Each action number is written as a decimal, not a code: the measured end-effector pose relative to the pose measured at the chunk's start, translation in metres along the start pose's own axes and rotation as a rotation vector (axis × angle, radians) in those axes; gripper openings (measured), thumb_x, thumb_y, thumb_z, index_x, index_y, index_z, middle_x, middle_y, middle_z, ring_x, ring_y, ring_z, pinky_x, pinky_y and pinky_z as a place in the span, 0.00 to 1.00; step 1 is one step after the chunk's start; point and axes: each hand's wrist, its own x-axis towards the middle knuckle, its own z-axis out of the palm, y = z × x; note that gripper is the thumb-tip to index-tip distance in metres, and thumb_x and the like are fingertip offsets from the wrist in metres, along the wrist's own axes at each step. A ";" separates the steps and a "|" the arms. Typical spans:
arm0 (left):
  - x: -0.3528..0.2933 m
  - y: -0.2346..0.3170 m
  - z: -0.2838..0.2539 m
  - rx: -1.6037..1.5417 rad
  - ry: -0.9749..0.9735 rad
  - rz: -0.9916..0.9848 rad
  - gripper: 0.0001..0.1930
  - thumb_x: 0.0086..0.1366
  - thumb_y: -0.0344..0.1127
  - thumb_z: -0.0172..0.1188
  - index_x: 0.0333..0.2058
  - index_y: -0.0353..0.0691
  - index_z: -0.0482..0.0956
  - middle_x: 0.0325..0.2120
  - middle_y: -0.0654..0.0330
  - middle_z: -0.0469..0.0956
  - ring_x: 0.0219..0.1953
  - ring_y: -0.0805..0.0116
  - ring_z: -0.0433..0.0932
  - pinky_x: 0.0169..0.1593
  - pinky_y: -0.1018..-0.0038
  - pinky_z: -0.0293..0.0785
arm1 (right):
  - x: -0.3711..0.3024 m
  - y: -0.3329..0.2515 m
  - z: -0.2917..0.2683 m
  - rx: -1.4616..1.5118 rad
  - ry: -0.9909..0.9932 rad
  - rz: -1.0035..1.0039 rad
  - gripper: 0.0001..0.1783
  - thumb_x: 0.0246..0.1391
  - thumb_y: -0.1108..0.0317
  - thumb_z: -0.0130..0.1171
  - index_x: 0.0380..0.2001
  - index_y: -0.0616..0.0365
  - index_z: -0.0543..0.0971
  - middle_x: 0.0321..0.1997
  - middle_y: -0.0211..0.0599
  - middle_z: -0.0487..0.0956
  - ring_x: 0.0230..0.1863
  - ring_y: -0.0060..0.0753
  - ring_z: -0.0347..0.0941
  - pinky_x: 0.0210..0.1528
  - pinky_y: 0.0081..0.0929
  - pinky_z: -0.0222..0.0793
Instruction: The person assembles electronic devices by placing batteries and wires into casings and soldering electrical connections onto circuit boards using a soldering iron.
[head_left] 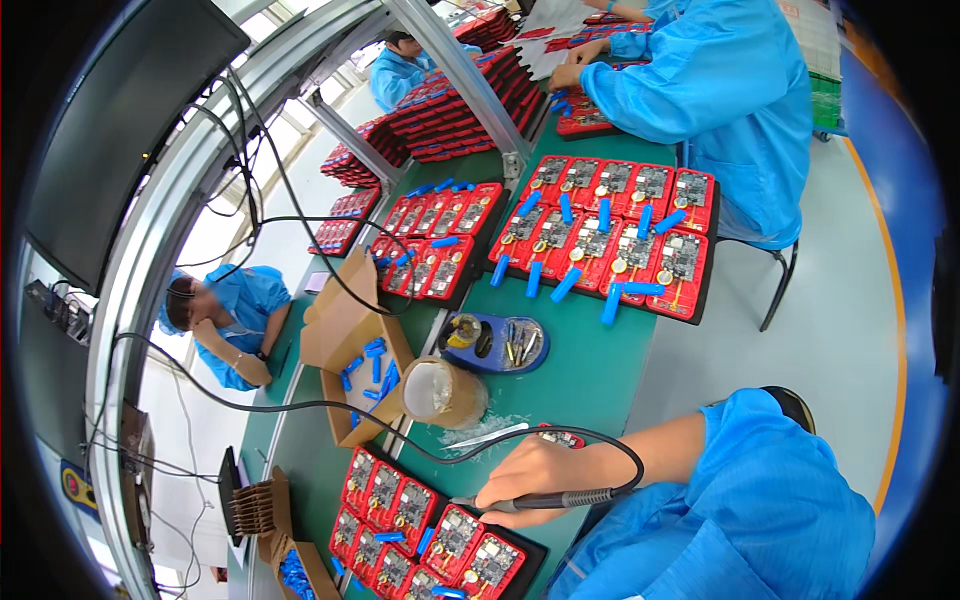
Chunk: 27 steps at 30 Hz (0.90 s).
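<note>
My right hand (530, 478) grips a soldering iron (565, 498) like a pen, fingers closed around its handle. Its tip points left, over a red tray of green-grey circuit boards (452, 538) near the bottom edge; whether it touches a board, I cannot tell. Blue cylinders (390, 537) on short leads lie across some of these boards. The iron's black cable (460, 458) loops back over my wrist and off to the left. Beside my hand lie white tweezers (487, 437) and a small red-framed board (562, 436). My left hand is not in view.
Beyond stand a soldering-iron stand (495, 343), a round tub (440, 392) and a cardboard box (350, 400) of blue cylinders. Another box (300, 570) sits lower left. Larger board trays (610, 235) and red stacks (460, 110) fill the far bench. Co-workers (740, 120) sit nearby.
</note>
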 end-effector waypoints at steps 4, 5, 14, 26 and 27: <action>0.042 0.085 0.035 -0.092 -0.057 0.089 0.36 0.42 0.41 0.74 0.49 0.36 0.66 0.39 0.63 0.68 0.35 0.76 0.70 0.35 0.80 0.67 | 0.000 0.003 -0.003 -0.004 0.020 -0.025 0.08 0.45 0.71 0.63 0.28 0.56 0.74 0.17 0.31 0.72 0.15 0.32 0.70 0.16 0.26 0.64; 0.051 0.104 0.050 -0.099 -0.071 0.138 0.37 0.42 0.43 0.74 0.49 0.35 0.66 0.39 0.64 0.67 0.35 0.76 0.70 0.36 0.80 0.67 | 0.003 0.006 0.001 -0.001 0.024 -0.031 0.06 0.46 0.70 0.61 0.25 0.54 0.73 0.14 0.30 0.69 0.14 0.32 0.68 0.16 0.26 0.62; 0.105 0.186 0.245 -0.194 -0.535 0.545 0.32 0.48 0.42 0.69 0.48 0.32 0.67 0.39 0.48 0.69 0.41 0.60 0.71 0.45 0.68 0.69 | -0.001 0.021 0.005 0.106 -0.079 0.183 0.09 0.50 0.62 0.60 0.30 0.54 0.74 0.24 0.38 0.76 0.26 0.35 0.75 0.28 0.29 0.69; 0.212 0.210 0.401 0.095 -0.247 0.356 0.31 0.50 0.50 0.64 0.44 0.32 0.68 0.44 0.45 0.67 0.45 0.46 0.71 0.45 0.60 0.71 | 0.013 0.016 0.016 0.198 -0.002 0.288 0.08 0.48 0.67 0.63 0.29 0.59 0.77 0.21 0.37 0.74 0.22 0.26 0.69 0.24 0.26 0.62; 0.219 0.203 0.405 0.103 -0.201 0.311 0.30 0.50 0.50 0.64 0.44 0.32 0.67 0.44 0.46 0.66 0.46 0.47 0.70 0.45 0.59 0.72 | 0.012 0.018 0.018 0.187 -0.001 0.347 0.08 0.48 0.67 0.63 0.29 0.60 0.77 0.21 0.37 0.74 0.21 0.25 0.68 0.23 0.26 0.62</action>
